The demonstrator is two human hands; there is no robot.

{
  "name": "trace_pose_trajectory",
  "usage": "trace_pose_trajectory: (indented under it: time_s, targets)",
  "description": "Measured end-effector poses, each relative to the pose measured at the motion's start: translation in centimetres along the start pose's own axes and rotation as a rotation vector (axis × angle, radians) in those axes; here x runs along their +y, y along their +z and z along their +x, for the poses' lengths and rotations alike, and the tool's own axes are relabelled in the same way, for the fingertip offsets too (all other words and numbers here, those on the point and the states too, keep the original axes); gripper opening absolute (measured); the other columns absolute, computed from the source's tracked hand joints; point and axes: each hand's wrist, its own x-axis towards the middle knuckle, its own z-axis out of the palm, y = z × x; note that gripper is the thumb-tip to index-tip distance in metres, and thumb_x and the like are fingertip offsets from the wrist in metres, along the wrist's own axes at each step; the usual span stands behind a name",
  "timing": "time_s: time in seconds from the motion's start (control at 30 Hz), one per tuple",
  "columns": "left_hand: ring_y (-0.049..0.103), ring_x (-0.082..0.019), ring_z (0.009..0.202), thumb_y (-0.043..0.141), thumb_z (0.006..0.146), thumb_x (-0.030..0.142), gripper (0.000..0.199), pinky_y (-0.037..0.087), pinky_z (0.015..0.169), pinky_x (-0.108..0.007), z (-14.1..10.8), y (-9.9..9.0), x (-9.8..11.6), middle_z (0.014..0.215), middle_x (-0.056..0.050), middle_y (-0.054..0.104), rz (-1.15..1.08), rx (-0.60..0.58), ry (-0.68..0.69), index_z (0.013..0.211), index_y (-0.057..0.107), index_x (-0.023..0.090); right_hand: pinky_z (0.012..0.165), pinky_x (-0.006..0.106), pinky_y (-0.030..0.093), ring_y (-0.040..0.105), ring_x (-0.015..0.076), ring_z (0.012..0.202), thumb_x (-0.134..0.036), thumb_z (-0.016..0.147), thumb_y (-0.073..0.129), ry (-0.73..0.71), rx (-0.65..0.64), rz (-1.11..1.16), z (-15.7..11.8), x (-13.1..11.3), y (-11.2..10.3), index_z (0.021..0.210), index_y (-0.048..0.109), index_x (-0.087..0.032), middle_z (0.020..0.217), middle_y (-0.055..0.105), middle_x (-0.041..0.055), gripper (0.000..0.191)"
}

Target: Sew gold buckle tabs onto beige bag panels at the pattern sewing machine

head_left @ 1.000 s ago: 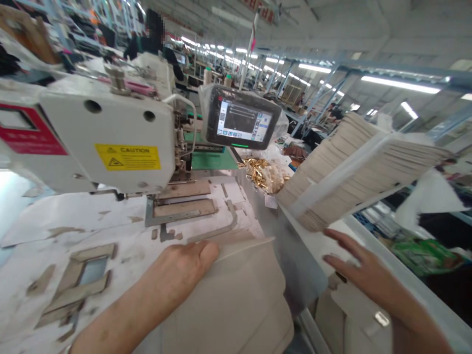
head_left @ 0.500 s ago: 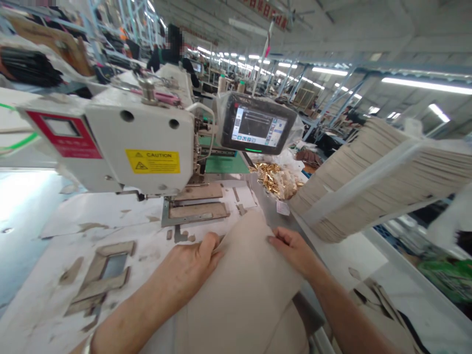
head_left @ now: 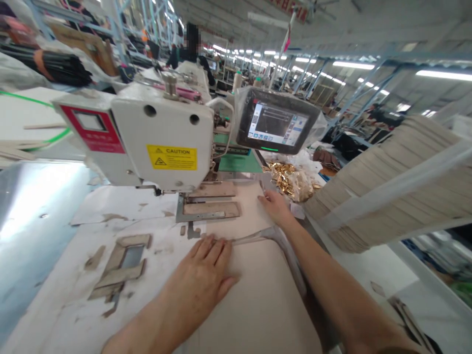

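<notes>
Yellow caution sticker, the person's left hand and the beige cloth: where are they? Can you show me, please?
yellow caution sticker [head_left: 171, 157], head view, on the middle of the sticker
left hand [head_left: 199, 273], head view, on the back of the hand
beige cloth [head_left: 254, 305], head view, on a bare part below the hands

the beige fabric stack [head_left: 391, 182] cut off by the right edge, the distant co-worker's head [head_left: 192, 38] blurred

A long factory hall runs off under a pale ceiling [head_left: 368, 29], with rows of fluorescent lights [head_left: 444, 74] and blue steel frames [head_left: 363, 93]. A red banner [head_left: 289, 7] hangs overhead. Shelving [head_left: 121, 29] lines the left side, and a co-worker [head_left: 191, 44] stands far down the aisle.
</notes>
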Motion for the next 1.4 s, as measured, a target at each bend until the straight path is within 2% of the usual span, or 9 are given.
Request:
trace_pose_trajectory:
  time_s: [0.17,0.33,0.47,0.73,0.83,0.97,1.03,1.13,1.4]
  targets:
    - [0.053,-0.036,0.127,0.044,0.09,0.057,0.065,0.05,0.102,-0.05,-1.9,1.1,-0.3,0.138,-0.02,0.056,0.12,0.09,-0.122,0.132,0.054,0.008,0.058,0.025,0.03,0.051,0.0158,0.066,-0.028,0.086,0.053,-0.097,0.012,-0.149,0.4,-2.7,2.7,0.071,0.056,-0.019,0.066,0.057,0.0007,0.018]
    - [0.059,-0.034,0.12,0.034,0.093,0.059,0.07,0.054,0.096,-0.046,-2.2,1.1,-0.7,0.129,-0.02,0.063,0.223,0.183,-0.143,0.127,0.059,0.004,0.06,0.026,0.029,0.051,0.0171,0.065,-0.026,0.088,0.053,-0.176,0.039,-0.236,-0.6,-3.6,2.9,0.073,0.057,-0.02,0.064,0.057,0.0012,0.017]
    - [0.061,-0.035,0.115,0.038,0.091,0.06,0.069,0.055,0.093,-0.046,-1.8,1.0,-0.9,0.122,-0.02,0.067,0.219,0.196,-0.165,0.124,0.061,0.003,0.062,0.026,0.031,0.054,0.0184,0.068,-0.025,0.09,0.052,-0.186,0.023,-0.285,-1.2,-4.3,2.8,0.079,0.061,-0.019,0.068,0.06,0.0033,0.015]
    - [0.056,-0.033,0.114,0.046,0.09,0.054,0.057,0.052,0.094,-0.047,-1.2,0.7,-1.6,0.12,-0.016,0.064,0.092,0.09,-0.229,0.122,0.061,0.009,0.075,0.033,0.044,0.063,0.0248,0.085,-0.03,0.092,0.051,-0.237,-0.025,-0.233,-1.9,-4.3,1.9,0.112,0.063,-0.013,0.092,0.068,0.0129,0.029]
    - [0.054,-0.032,0.113,0.043,0.092,0.053,0.052,0.049,0.094,-0.049,-1.1,0.5,-2.1,0.119,-0.014,0.063,0.041,0.045,-0.198,0.123,0.06,0.013,0.093,0.041,0.047,0.059,0.0275,0.111,-0.03,0.093,0.049,-0.446,-0.023,-0.082,-4.1,-2.8,0.0,0.134,0.051,-0.013,0.123,0.061,0.0182,0.044]
    - [0.052,-0.032,0.113,0.04,0.094,0.052,0.049,0.046,0.095,-0.051,-0.7,0.3,-2.6,0.12,-0.012,0.061,0.015,-0.005,-0.167,0.127,0.057,0.019,0.113,0.047,0.034,0.042,0.027,0.137,-0.035,0.095,0.05,-0.677,-0.276,-0.023,-8.2,-0.7,-1.9,0.139,0.05,-0.016,0.145,0.048,0.0167,0.048]
    - [0.051,-0.031,0.111,0.04,0.094,0.051,0.048,0.045,0.095,-0.051,-0.5,0.1,-2.7,0.116,-0.012,0.062,0.015,-0.018,-0.173,0.126,0.058,0.021,0.115,0.048,0.032,0.038,0.0266,0.14,-0.034,0.095,0.052,-0.692,-0.336,-0.043,-9.9,-0.1,-2.1,0.139,0.051,-0.015,0.148,0.045,0.0161,0.048]
    - [0.051,-0.029,0.106,0.039,0.094,0.051,0.042,0.045,0.094,-0.049,-0.1,-0.3,-2.6,0.108,-0.01,0.061,-0.01,-0.036,-0.197,0.116,0.062,0.022,0.115,0.048,0.033,0.038,0.0261,0.14,-0.032,0.094,0.054,-0.701,-0.32,-0.057,-11.4,-0.1,-2.0,0.137,0.052,-0.014,0.147,0.046,0.0158,0.047]
    - [0.051,-0.029,0.101,0.042,0.094,0.047,0.036,0.045,0.089,-0.048,0.4,-0.7,-2.3,0.104,-0.011,0.06,-0.001,-0.055,-0.244,0.108,0.063,0.021,0.108,0.047,0.04,0.05,0.0267,0.122,-0.029,0.092,0.056,-0.686,-0.218,-0.045,-12.0,-1.0,-1.9,0.128,0.054,-0.017,0.128,0.057,0.0144,0.038]
